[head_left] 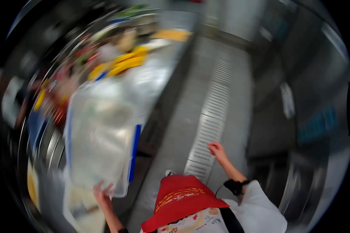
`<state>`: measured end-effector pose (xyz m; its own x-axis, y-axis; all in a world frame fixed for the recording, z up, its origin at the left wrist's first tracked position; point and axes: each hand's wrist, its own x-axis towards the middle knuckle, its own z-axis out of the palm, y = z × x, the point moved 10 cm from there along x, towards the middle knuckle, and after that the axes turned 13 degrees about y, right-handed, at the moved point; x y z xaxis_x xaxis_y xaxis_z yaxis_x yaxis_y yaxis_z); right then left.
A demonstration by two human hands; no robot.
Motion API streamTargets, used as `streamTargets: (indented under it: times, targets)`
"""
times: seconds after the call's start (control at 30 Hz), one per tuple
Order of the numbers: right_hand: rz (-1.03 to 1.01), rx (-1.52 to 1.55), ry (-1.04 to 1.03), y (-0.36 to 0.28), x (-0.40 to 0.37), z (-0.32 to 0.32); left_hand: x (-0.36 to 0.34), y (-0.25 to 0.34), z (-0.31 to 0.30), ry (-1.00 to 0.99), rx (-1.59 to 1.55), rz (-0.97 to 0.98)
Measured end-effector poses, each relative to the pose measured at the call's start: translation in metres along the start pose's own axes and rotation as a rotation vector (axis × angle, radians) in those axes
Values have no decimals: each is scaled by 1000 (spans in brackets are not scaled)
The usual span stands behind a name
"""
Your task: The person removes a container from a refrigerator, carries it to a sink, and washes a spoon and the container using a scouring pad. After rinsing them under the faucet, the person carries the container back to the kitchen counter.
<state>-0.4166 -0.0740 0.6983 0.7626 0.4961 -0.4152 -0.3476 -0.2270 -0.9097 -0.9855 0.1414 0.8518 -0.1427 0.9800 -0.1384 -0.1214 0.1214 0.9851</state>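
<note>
My left hand [102,191] is at the near edge of a large clear lidded container [101,143] with blue side clips, its fingers apart against or just over the rim. The container rests on the steel counter [153,73] to the left. My right hand [216,148] hangs over the floor drain, away from any object, with its fingers curled; blur hides whether anything is between them. A red apron [182,196] shows at the bottom.
Yellow items [126,64] and blurred colourful goods lie beyond the container. A white tray [83,209] is near my left hand. A slotted drain [212,105] runs along the floor. Steel cabinets [276,116] stand at the right.
</note>
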Motion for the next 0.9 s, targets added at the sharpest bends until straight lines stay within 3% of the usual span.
streamTargets:
  times: [0.07,0.1,0.13,0.23,0.27,0.37,0.4,0.5,0.67,0.7,0.83,0.9]
  targets:
    - [-41,6,113,24,-33,-63,0,-21,45,-178,41,12]
    - [-136,38,117,28,-52,-90,8,-50,59,-254,122,-122]
    - [-167,13,185,37,-69,-124,-1,-58,91,-244,125,-94]
    - [-208,27,396,67,-148,-232,-113,-50,226,-816,214,-255]
    - [-220,42,450,76,-176,-263,-159,-35,269,-858,265,-205]
    - [-16,205,682,97,-292,-364,-238,-71,346,-1107,238,-122]
    - [-108,211,793,120,-324,-394,-274,-79,371,-1215,255,-163]
    - [-105,276,998,149,-447,-463,-402,-103,451,-1451,293,-222]
    - [-162,556,1448,190,-609,-508,-644,-88,549,-1740,485,-90]
    - [-181,598,1514,193,-630,-511,-678,-93,571,-1717,470,-71]
    - [-264,793,1726,208,-679,-514,-852,-104,636,-1920,360,-29]
    - [-273,826,1792,210,-690,-520,-923,-122,650,-1909,446,82]
